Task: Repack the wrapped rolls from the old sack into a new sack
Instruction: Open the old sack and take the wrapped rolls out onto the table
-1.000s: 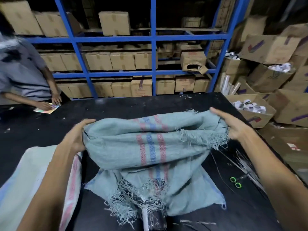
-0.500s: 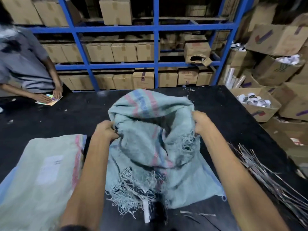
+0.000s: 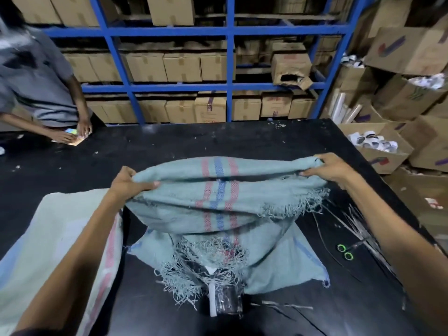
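Blue shelving (image 3: 230,86) stacked with cartons backs a black table (image 3: 218,146). At its left a pale sack (image 3: 60,226) lies flat under the left forearm. The left hand (image 3: 128,183) reaches forward, fingers curled round the left end of the frayed teal sack (image 3: 218,197), bunched and raised mid-table. A dark wrapped roll (image 3: 228,301) pokes from its ragged near mouth. The right hand (image 3: 332,166), arm outstretched, grips the sack's right end. Green-handled scissors (image 3: 345,252) lie beside that forearm.

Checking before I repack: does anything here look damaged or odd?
The sack is frayed: loose threads hang at its right edge and near end, where a roll pokes out. One box on the shelf is torn open.
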{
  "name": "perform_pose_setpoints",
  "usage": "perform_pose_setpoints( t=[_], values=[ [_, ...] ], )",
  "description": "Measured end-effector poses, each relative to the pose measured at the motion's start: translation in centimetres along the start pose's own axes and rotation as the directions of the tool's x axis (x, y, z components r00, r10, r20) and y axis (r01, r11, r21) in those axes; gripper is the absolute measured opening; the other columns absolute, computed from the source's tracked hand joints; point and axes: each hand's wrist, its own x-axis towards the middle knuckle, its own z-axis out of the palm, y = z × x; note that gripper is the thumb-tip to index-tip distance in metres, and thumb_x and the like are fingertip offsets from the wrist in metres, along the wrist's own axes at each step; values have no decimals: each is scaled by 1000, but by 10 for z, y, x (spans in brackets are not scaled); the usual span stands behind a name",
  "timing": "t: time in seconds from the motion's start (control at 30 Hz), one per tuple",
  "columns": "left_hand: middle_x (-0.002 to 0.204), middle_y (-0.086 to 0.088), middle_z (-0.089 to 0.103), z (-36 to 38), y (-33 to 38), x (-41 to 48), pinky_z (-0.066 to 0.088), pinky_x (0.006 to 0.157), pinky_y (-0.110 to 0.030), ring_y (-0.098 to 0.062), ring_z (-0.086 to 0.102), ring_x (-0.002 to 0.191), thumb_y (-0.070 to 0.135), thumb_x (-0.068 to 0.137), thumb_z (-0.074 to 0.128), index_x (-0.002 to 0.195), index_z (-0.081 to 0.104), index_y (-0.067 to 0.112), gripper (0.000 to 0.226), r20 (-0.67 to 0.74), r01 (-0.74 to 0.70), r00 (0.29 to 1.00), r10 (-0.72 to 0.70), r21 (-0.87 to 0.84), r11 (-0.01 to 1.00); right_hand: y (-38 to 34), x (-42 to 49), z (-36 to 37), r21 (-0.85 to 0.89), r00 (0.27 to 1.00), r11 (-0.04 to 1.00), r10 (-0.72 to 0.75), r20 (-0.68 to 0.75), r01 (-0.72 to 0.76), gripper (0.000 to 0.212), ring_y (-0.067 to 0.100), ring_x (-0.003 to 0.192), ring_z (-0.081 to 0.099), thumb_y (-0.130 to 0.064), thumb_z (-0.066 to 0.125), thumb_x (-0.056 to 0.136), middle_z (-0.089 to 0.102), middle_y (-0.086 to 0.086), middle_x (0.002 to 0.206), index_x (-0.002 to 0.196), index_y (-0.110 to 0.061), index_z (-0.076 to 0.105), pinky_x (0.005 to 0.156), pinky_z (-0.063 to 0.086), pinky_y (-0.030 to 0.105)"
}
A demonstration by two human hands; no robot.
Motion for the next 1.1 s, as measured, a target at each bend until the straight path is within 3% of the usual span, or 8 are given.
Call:
perform_pose_setpoints(
  t=[0.1,0.2,0.3,0.4,0.57,0.77,0.97,1.1],
  values=[
    [108,-18,60,26,6,-13,46,81,-43,-35,53,111,63,72,76,93,61,15,55,-245,56,970,-7,196,979,-10,-8,18,-233,972,971,-5,-236,-52,47,35,98,66,-52,83,74,70,16,97,91,-10,69,74,48,36],
    [105,-23,64,48,22,-8,50,77,-40,-36,64,95,37,95,62,104,65,-5,42,-135,141,979,-150,-74,987,-32,-10,49,81,918,992,123,-377,-100,41,37,101,66,-34,74,85,68,21,112,111,-3,67,79,53,38],
    [89,-8,59,61,39,-19,50,76,-36,-22,60,68,10,102,47,91,59,4,17,267,246,955,-131,-464,851,-67,-19,73,679,963,686,233,137,-263,16,25,68,64,-16,57,93,68,12,86,106,-7,59,48,54,29],
    [75,-1,59,48,51,-42,53,77,-21,-9,55,56,-4,97,48,69,47,19,36,356,388,917,-178,-696,604,-48,-28,63,853,917,397,-63,394,-339,30,10,38,60,-12,39,102,66,2,56,86,-4,63,39,53,25],
    [83,-9,77,-5,13,-8,52,83,-41,-29,70,88,35,89,60,83,75,13,27,519,470,849,-103,-651,596,-4,4,8,823,881,364,-16,473,-436,31,30,88,74,-27,66,79,73,15,103,103,-8,71,78,61,41],
    [112,-5,66,-15,-9,10,52,93,-43,-25,64,107,59,33,95,120,57,18,103,329,121,939,-96,-57,991,1,2,12,455,854,877,-116,508,-151,60,24,100,72,-26,98,53,74,10,110,106,-15,72,82,60,37],
    [90,-20,67,36,-30,-3,48,77,-42,-38,62,97,56,66,83,83,65,7,55,-253,66,967,29,358,931,8,-2,46,-246,991,968,12,-134,-45,50,37,115,52,-61,84,65,61,15,118,102,-30,71,86,46,40],
    [104,-31,68,80,0,-18,56,79,-49,-42,67,94,23,94,65,96,65,-10,33,-96,134,983,-155,-197,971,-22,-13,82,-26,910,989,122,-397,-144,34,43,114,60,-21,63,93,63,22,123,126,-14,62,90,51,43]
  ],
)
